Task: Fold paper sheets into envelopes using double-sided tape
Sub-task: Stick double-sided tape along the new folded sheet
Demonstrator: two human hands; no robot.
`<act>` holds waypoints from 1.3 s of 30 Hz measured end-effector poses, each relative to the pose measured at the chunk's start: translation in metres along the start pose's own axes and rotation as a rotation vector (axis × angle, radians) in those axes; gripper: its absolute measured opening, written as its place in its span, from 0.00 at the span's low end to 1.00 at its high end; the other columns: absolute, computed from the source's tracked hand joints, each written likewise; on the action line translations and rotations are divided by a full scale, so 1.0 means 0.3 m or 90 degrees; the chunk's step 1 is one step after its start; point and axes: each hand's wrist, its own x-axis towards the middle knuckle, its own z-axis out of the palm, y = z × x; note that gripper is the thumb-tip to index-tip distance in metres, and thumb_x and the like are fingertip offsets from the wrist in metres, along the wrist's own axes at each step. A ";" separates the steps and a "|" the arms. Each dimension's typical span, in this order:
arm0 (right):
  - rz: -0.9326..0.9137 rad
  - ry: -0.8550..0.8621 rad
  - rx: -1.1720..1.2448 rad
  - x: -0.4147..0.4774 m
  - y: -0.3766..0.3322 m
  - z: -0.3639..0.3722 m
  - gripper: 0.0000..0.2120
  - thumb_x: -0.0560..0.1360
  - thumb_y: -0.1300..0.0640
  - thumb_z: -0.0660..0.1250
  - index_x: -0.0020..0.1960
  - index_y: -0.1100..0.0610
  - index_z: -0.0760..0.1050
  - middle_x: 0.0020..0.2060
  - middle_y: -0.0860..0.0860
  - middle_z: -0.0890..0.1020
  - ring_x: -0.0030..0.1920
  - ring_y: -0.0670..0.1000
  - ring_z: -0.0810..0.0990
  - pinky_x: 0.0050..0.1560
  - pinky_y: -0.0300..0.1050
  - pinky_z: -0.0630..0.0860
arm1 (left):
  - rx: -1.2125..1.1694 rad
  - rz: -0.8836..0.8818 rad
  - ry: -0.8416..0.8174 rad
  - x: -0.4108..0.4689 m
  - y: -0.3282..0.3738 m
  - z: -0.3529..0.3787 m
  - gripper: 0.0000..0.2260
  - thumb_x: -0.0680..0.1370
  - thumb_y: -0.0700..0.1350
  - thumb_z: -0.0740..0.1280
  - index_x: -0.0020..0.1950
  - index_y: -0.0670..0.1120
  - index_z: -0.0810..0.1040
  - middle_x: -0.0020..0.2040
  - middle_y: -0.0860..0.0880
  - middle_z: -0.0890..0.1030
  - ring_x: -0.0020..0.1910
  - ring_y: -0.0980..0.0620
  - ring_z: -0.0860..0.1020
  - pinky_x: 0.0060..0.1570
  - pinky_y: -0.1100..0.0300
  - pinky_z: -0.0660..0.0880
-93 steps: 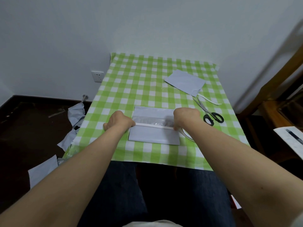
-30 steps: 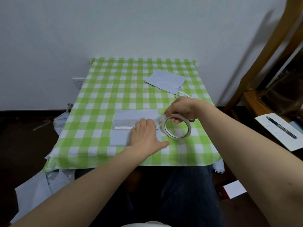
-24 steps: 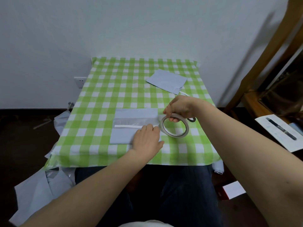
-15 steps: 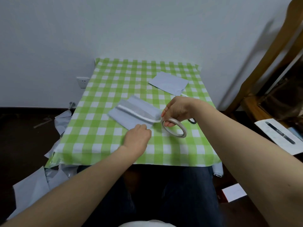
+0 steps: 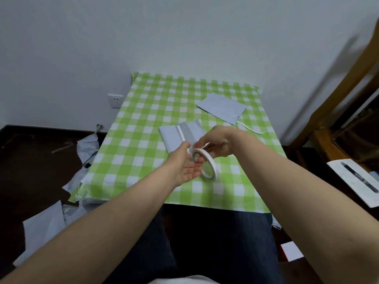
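The right hand [image 5: 218, 143] grips the roll [image 5: 211, 163] at its upper rim, fingers curled round it, held just above the tabletop [image 5: 143, 152] at the middle of the frame. The left hand [image 5: 182, 167] lies palm-up beside and under the roll, thumb at the point where the tape leaves it; whether it really pinches, I cannot tell. The folded sheet [image 5: 172, 138] lies just above the hands, a white strip [image 5: 180, 132] running down it towards them. To my eye the tape is about to be parted. Best to pin it close to the sheet's edge and snap sharply against the thumb, so the strip stays flat and the sheet does not lift.
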 end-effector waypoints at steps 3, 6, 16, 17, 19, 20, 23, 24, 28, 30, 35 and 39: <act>0.002 -0.019 0.013 0.003 0.012 0.004 0.02 0.75 0.72 0.63 0.44 0.69 0.74 0.37 0.64 0.79 0.36 0.58 0.81 0.41 0.52 0.81 | -0.104 -0.027 -0.048 0.003 0.007 0.010 0.17 0.75 0.52 0.68 0.55 0.40 0.75 0.41 0.42 0.81 0.37 0.46 0.81 0.33 0.56 0.80; -0.009 0.010 -0.002 0.011 0.023 -0.027 0.04 0.78 0.68 0.61 0.49 0.68 0.74 0.34 0.62 0.81 0.34 0.56 0.82 0.39 0.49 0.82 | -0.157 -0.018 -0.051 -0.001 0.007 0.032 0.08 0.77 0.39 0.64 0.55 0.38 0.76 0.40 0.42 0.81 0.36 0.48 0.81 0.34 0.56 0.79; 0.006 0.449 -0.438 0.151 0.267 -0.312 0.05 0.76 0.66 0.57 0.47 0.63 0.72 0.42 0.58 0.75 0.50 0.62 0.76 0.44 0.47 0.71 | -0.234 -0.019 0.031 -0.013 0.027 0.088 0.14 0.81 0.38 0.52 0.65 0.35 0.63 0.42 0.34 0.76 0.37 0.40 0.78 0.29 0.49 0.78; 0.014 0.463 -0.466 0.165 0.293 -0.322 0.09 0.76 0.64 0.57 0.52 0.64 0.73 0.50 0.60 0.76 0.55 0.63 0.74 0.48 0.48 0.71 | -0.234 -0.021 0.039 -0.013 0.030 0.092 0.15 0.81 0.37 0.51 0.67 0.34 0.62 0.43 0.35 0.76 0.37 0.40 0.77 0.30 0.49 0.77; 0.021 0.480 -0.498 0.180 0.320 -0.328 0.14 0.77 0.62 0.56 0.60 0.63 0.72 0.58 0.63 0.73 0.59 0.63 0.72 0.52 0.49 0.71 | -0.245 -0.029 0.043 -0.019 0.033 0.093 0.16 0.81 0.36 0.49 0.69 0.34 0.61 0.43 0.35 0.75 0.38 0.40 0.77 0.33 0.50 0.75; 0.017 0.481 -0.500 0.188 0.324 -0.332 0.14 0.78 0.62 0.56 0.61 0.64 0.72 0.59 0.63 0.72 0.58 0.63 0.72 0.52 0.50 0.71 | -0.248 -0.034 0.041 -0.020 0.031 0.094 0.17 0.81 0.36 0.49 0.69 0.33 0.61 0.43 0.35 0.75 0.38 0.40 0.77 0.34 0.50 0.75; 0.009 0.509 -0.429 0.189 0.323 -0.344 0.11 0.78 0.62 0.59 0.58 0.66 0.70 0.60 0.63 0.67 0.48 0.61 0.71 0.45 0.49 0.69 | -0.265 -0.059 0.033 -0.024 0.021 0.090 0.17 0.82 0.38 0.51 0.69 0.33 0.62 0.44 0.35 0.76 0.38 0.40 0.77 0.33 0.51 0.75; 0.003 0.521 -0.412 0.186 0.323 -0.350 0.11 0.78 0.61 0.61 0.57 0.66 0.70 0.60 0.62 0.66 0.45 0.60 0.71 0.43 0.48 0.69 | -0.271 -0.067 0.032 -0.025 0.016 0.087 0.17 0.82 0.39 0.52 0.69 0.33 0.62 0.44 0.35 0.76 0.38 0.40 0.78 0.32 0.51 0.75; 0.008 0.490 -0.482 0.171 0.320 -0.364 0.15 0.76 0.57 0.63 0.34 0.61 0.65 0.45 0.60 0.76 0.40 0.59 0.71 0.32 0.43 0.66 | -0.304 -0.080 0.030 -0.026 0.004 0.076 0.17 0.83 0.41 0.54 0.68 0.34 0.63 0.44 0.36 0.76 0.37 0.41 0.78 0.34 0.51 0.76; 0.009 0.483 -0.513 0.159 0.311 -0.364 0.17 0.75 0.59 0.65 0.31 0.60 0.62 0.34 0.56 0.73 0.39 0.59 0.72 0.29 0.43 0.64 | -0.318 -0.085 0.023 -0.027 0.003 0.070 0.16 0.82 0.40 0.55 0.68 0.34 0.63 0.44 0.36 0.77 0.37 0.40 0.79 0.34 0.51 0.77; 0.034 0.468 -0.372 0.122 0.282 -0.368 0.11 0.69 0.63 0.68 0.33 0.60 0.66 0.29 0.56 0.77 0.31 0.57 0.77 0.28 0.40 0.71 | -0.326 -0.095 0.014 -0.025 0.002 0.052 0.14 0.82 0.38 0.54 0.65 0.33 0.64 0.42 0.36 0.78 0.36 0.41 0.79 0.32 0.50 0.79; 0.012 0.412 -0.054 0.097 0.248 -0.378 0.10 0.70 0.65 0.69 0.40 0.62 0.67 0.31 0.58 0.75 0.17 0.51 0.74 0.26 0.44 0.78 | -0.353 -0.120 -0.001 -0.009 0.000 0.029 0.11 0.81 0.39 0.54 0.56 0.32 0.68 0.39 0.39 0.78 0.28 0.45 0.78 0.24 0.58 0.78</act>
